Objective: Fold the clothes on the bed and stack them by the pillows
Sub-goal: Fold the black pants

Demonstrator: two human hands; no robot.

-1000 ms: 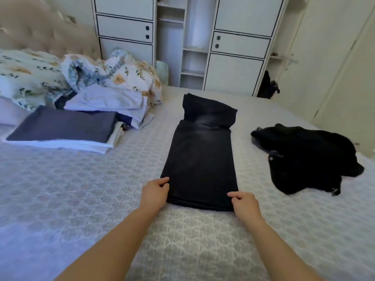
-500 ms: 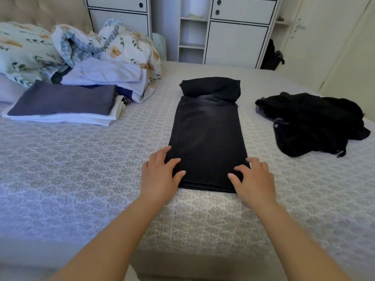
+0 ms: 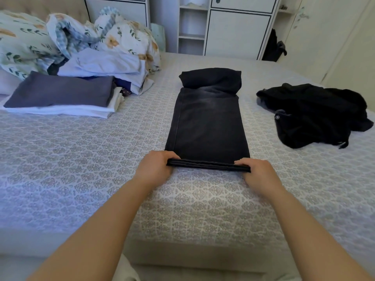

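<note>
Nearest, at six o'clock, both hands grip the near hem of the long, half-folded black denim trousers (image 3: 207,126): the left hand (image 3: 155,169) curls round the hem's left corner, the right hand (image 3: 258,174) round its right corner, and the edge is lifted slightly off the grey-patterned bed cover (image 3: 81,159). The trousers run away toward twelve o'clock (far end already doubled over). At two o'clock lies a crumpled black garment (image 3: 316,114), apart from the trousers. At ten o'clock sits a folded stack topped by a dark grey cloth (image 3: 60,92), just beside the floral pillows (image 3: 22,41).
</note>
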